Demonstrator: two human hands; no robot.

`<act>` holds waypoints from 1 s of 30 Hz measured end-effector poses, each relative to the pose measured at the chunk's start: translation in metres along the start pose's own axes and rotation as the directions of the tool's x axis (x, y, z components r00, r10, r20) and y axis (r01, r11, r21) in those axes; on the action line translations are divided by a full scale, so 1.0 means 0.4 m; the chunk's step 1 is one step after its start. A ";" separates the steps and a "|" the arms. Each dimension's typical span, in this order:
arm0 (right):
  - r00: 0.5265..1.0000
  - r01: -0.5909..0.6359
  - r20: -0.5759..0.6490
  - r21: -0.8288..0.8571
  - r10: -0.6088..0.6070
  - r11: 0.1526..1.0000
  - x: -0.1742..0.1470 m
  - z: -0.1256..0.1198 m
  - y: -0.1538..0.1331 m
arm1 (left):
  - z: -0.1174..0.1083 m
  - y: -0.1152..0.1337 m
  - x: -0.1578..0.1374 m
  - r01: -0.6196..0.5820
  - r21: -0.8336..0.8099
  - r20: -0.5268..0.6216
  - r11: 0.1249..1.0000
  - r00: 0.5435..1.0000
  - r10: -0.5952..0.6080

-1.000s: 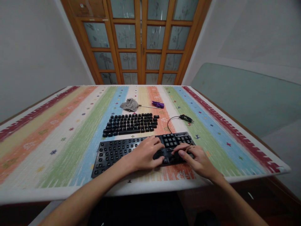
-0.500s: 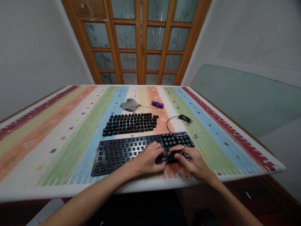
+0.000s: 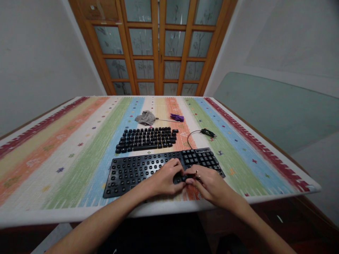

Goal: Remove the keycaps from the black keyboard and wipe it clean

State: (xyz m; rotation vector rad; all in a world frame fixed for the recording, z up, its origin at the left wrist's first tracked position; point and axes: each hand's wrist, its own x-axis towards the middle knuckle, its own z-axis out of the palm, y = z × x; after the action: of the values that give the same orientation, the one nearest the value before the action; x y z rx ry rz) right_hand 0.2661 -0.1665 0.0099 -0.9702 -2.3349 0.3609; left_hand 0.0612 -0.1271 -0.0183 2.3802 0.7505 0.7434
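A black keyboard [image 3: 156, 163] lies near the table's front edge. Most of its left part shows bare key sockets, while keys still sit on the number pad [image 3: 202, 159]. My left hand [image 3: 169, 176] rests over the lower right of the bare part, fingers curled and thumb close to the index finger. Over the lower end of the number pad, my right hand [image 3: 209, 183] has its thumb and fingers pinched together, their tips meeting those of my left hand. A thin wire-like bit [image 3: 197, 173] shows at the right fingers. Whatever lies between the fingertips is hidden.
Rows of loose black keycaps [image 3: 147, 138] lie behind the keyboard. Farther back are a grey cloth [image 3: 145, 118] and a purple object [image 3: 177, 117], with a thin rod between them. A bundled cable [image 3: 208, 133] lies to the right on the striped tablecloth [image 3: 79, 155].
My right hand has moved slightly left and turned inward, bringing its fingertips against my left hand's. More of the number pad's right edge shows. My left hand has hardly moved.
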 end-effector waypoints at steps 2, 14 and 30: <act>0.998 -0.049 0.037 -0.014 0.050 0.999 0.007 0.003 -0.002 | 0.000 -0.001 0.001 0.011 -0.006 0.013 1.000 1.000 -0.011; 0.975 -0.221 0.031 0.165 0.219 0.961 0.053 0.000 0.020 | -0.015 0.004 -0.001 0.091 -0.087 0.042 0.992 0.995 -0.088; 0.909 -0.412 0.079 0.334 0.410 0.848 0.086 0.032 0.074 | -0.015 0.005 0.004 0.114 -0.087 0.024 0.990 0.993 -0.112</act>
State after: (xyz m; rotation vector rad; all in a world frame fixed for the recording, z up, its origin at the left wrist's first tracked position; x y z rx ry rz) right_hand 0.2553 -0.1215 0.0005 -1.2825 -1.9551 0.9115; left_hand 0.0590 -0.1255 -0.0123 2.2422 0.8201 0.6913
